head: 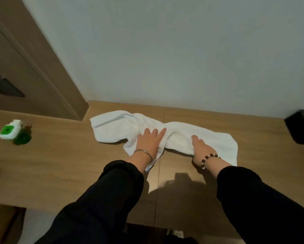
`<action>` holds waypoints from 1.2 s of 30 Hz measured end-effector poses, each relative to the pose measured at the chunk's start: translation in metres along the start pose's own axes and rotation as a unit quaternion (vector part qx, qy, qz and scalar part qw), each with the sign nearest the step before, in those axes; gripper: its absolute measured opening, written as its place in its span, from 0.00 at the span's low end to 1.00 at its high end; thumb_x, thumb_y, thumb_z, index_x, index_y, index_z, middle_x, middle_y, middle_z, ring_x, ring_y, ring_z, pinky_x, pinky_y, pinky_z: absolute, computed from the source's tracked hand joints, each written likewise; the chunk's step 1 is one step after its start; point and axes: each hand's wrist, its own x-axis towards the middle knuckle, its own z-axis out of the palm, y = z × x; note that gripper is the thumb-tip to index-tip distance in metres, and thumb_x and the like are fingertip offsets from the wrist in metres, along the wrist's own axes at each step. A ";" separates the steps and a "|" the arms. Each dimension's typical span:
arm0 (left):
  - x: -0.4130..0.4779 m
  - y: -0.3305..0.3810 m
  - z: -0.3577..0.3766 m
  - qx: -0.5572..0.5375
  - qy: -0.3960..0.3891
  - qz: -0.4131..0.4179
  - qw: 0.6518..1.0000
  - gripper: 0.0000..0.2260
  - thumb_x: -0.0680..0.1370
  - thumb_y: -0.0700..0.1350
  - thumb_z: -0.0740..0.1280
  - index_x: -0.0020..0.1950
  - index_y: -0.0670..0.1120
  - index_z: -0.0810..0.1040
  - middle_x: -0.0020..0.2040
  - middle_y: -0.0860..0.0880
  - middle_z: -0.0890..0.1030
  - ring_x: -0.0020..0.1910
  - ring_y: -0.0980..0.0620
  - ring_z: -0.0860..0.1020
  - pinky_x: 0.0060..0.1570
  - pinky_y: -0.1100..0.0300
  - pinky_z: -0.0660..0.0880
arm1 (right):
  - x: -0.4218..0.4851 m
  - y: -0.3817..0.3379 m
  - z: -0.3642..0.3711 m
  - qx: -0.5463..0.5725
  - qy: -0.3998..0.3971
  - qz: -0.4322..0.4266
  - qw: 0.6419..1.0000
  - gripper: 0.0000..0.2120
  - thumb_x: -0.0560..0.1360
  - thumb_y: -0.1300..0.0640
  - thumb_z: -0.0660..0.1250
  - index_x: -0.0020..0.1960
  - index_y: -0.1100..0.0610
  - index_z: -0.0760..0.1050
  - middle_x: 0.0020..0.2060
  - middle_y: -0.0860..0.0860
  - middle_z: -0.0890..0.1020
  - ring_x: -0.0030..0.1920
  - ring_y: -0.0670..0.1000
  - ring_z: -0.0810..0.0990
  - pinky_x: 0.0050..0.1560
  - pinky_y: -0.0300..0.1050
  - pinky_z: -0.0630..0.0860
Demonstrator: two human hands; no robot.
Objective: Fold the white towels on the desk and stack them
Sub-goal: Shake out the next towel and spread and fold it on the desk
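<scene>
Pressing down on the towel [112, 127]: left hand [150, 141] lies flat on its bunched middle, fingers spread and straight. Right hand [202, 148] rests on the right half near the front edge, fingers reaching forward over the cloth; thumb hidden, so I cannot tell if it hooks the hem.

Towel position: lengthwise across the back of the desk [59, 164], close to the wall [165, 50], left end fairly flat, centre twisted and rumpled, one corner trailing toward the near side under the left wrist.

Handling, judged: light, soft, limp terry; will not hold a shape, sags when lifted, clings a little to itself. Best taken by two corners of one short end, or smoothed outward from the centre with flat palms first.

Surface: smooth wood-grain top with one seam running front to back; cloth should slide easily. Green bottle [12, 132] stands well apart at left; dark object [302, 127] at right edge. Dim light. No second towel or stack in view.
</scene>
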 end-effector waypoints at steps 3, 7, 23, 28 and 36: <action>0.004 0.000 -0.017 0.088 0.045 0.072 0.993 0.18 0.74 0.39 0.63 0.64 0.46 0.68 0.56 0.46 0.74 0.54 0.44 0.71 0.42 0.55 0.62 | 0.000 0.027 -0.018 -0.024 0.032 0.049 0.998 0.25 0.75 0.61 0.61 0.70 0.52 0.59 0.61 0.57 0.69 0.53 0.60 0.77 0.47 0.51 0.75; -0.009 -0.022 -0.060 0.232 0.127 0.152 0.952 0.10 0.55 0.37 0.76 0.29 0.46 0.77 0.30 0.50 0.75 0.34 0.47 0.76 0.31 0.60 0.69 | 0.010 0.060 -0.056 0.094 0.209 0.130 0.965 0.15 0.75 0.62 0.61 0.62 0.60 0.71 0.62 0.59 0.67 0.54 0.63 0.76 0.46 0.53 0.73; -0.033 0.011 -0.013 -0.037 -0.082 -0.090 0.992 0.17 0.81 0.43 0.53 0.70 0.48 0.65 0.68 0.43 0.68 0.65 0.42 0.68 0.61 0.48 0.69 | 0.018 0.045 -0.018 0.050 -0.016 -0.123 0.991 0.22 0.80 0.45 0.53 0.69 0.54 0.66 0.67 0.56 0.69 0.65 0.57 0.68 0.64 0.51 0.68; -0.038 0.031 0.029 -0.193 -0.130 -0.114 0.966 0.22 0.82 0.55 0.54 0.75 0.49 0.60 0.78 0.44 0.50 0.75 0.42 0.53 0.72 0.45 0.56 | 0.000 0.028 -0.009 -0.054 -0.048 -0.147 0.987 0.24 0.79 0.43 0.52 0.31 0.56 0.67 0.29 0.51 0.74 0.29 0.51 0.71 0.31 0.42 0.64; -0.052 0.024 0.039 -0.205 -0.134 -0.039 0.969 0.12 0.72 0.52 0.71 0.49 0.52 0.70 0.76 0.51 0.55 0.75 0.47 0.51 0.71 0.39 0.53 | 0.001 0.025 0.011 0.018 0.049 -0.117 0.992 0.25 0.75 0.48 0.64 0.69 0.55 0.65 0.63 0.53 0.70 0.64 0.57 0.67 0.63 0.51 0.67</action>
